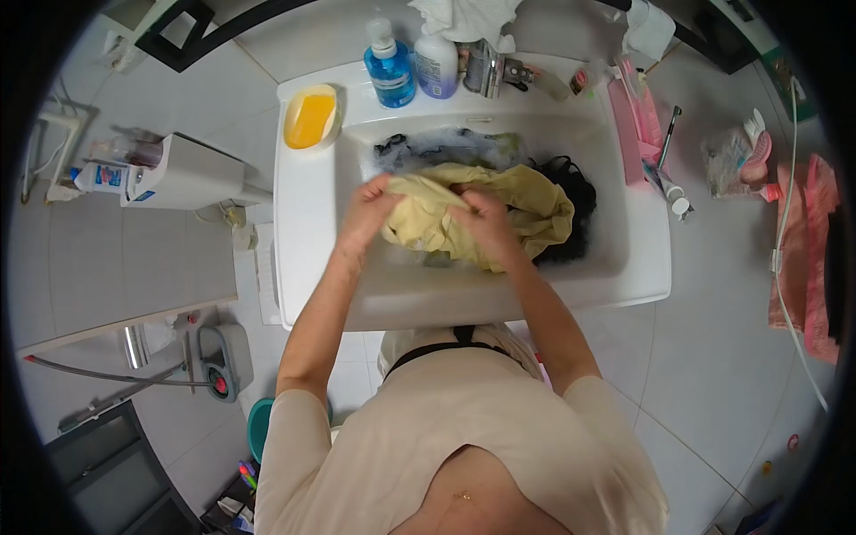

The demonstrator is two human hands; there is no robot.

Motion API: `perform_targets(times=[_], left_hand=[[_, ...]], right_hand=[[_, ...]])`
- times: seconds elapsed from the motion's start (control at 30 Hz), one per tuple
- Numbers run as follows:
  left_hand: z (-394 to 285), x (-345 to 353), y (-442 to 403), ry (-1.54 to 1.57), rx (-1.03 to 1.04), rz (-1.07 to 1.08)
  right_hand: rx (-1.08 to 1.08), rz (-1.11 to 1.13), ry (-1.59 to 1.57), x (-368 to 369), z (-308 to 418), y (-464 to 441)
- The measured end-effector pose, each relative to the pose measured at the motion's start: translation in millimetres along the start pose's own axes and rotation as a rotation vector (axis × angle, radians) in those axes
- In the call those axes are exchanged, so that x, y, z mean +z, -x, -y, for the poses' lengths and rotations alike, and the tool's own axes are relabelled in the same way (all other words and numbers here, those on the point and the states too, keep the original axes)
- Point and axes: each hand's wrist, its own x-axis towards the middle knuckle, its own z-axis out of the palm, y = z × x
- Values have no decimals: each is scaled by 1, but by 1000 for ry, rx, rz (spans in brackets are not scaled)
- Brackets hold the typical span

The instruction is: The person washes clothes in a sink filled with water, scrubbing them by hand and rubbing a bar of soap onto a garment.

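Observation:
A wet-looking yellow garment [535, 201] is bunched over the basin of the white sink [308, 223]. My left hand [370, 212] grips its left end, fingers closed on the cloth. Closed on a fold nearer the middle is my right hand [486, 223], slightly blurred. Between the two hands the fabric is lifted and stretched. Dark cloth [571, 183] lies in the basin to the right, partly under the yellow garment. Behind it, soapy water with foam [446, 150] covers more dark fabric.
On the sink's back ledge stand a blue pump bottle [390, 71], a white-purple bottle [436, 67] and the faucet [486, 71]. A yellow soap bar [309, 120] sits in a dish at the back left. A pink holder [631, 125] with a toothbrush is at the right rim.

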Motion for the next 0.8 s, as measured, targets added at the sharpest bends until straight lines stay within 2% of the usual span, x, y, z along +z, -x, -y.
perform_targets(times=[0.1,0.13,0.23,0.33,0.37,0.4,0.47,0.5,0.57,0.6,0.7,0.73,0.8], left_hand=[[-35,-14,-12,206,48,44],[-39,-19,-16,108,18,35],[-20,-10,-21,129,200,25],[7,42,-13,89,361,39],[22,70,-5,-208,589,-111],[31,87,-1,-502,773,-146],[49,101,-2,-641,820,-351],[60,103,-4,-709,842,-449],[85,73,-28,-741,600,-494],[93,58,-35,-758,477,-519],[93,45,-24,-517,255,-411],[100,55,-18,-281,295,-353],[84,78,7,-478,448,-247]], right_hand=[[105,-117,-511,-27,50,-11],[76,-57,-701,-33,41,-18],[270,-150,-1154,-24,55,-20],[411,-135,-1341,10,20,-29],[369,-109,-1392,21,1,-26],[325,-84,-1443,33,-21,-20],[234,-39,-1544,48,-49,-10],[441,-164,-1393,48,-40,-11],[841,-389,-1048,47,-1,-13],[823,-374,-974,52,8,-8],[749,-377,-809,57,2,-4],[736,-395,-777,54,-25,-9],[688,-382,-799,56,-41,-6]])
